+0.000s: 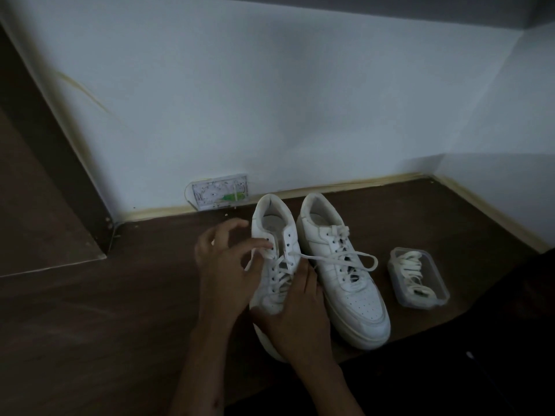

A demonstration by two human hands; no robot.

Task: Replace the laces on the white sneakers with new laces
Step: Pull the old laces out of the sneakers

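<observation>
On the dark wooden floor [90,310], near the wall, the left hand [223,265] works at the upper eyelets of the left sneaker [276,235]. Its grip pinches the old lace [261,255] between thumb and forefinger, the other fingers loosely spread. The top eyelets already look bare, so the unlacing seems under way. The right hand [295,316] lies over the toe and lower lacing of that sneaker, fingers straight and pressed down to steady it. To do this well, I judge the lace should be drawn out one crossing at a time, pulling straight up from each eyelet while the right hand keeps the shoe from sliding. Just beside it stands the right sneaker [345,280], fully laced, a loose loop trailing. Farther right, apart from the shoes, an open clear plastic box [396,273] holds the new laces [416,274].
</observation>
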